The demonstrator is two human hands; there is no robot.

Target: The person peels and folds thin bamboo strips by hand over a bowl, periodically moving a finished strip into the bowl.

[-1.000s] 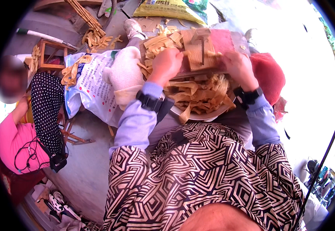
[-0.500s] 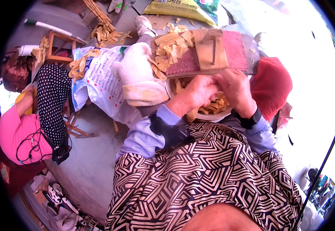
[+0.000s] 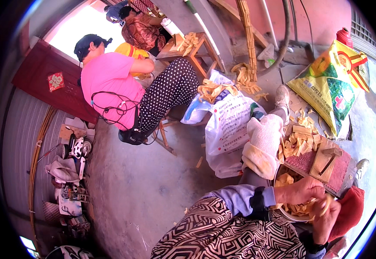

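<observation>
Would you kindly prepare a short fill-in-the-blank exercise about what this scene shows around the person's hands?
1. The left hand and right hand meet over a round bowl filled with pale ____ pieces.
2. Beyond the bowl lies a flat reddish board carrying a small wooden ____-shaped frame.
3. A co-worker in a ____ top sits on a stool to the left.
4. The large yellow and green sack lies on the ____.

Missing words: wooden; T; pink; floor

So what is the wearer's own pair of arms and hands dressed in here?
Both hands are bare: left hand, right hand. The left arm has a light blue sleeve and a black wrist device; the right wrist carries a dark band.
</observation>
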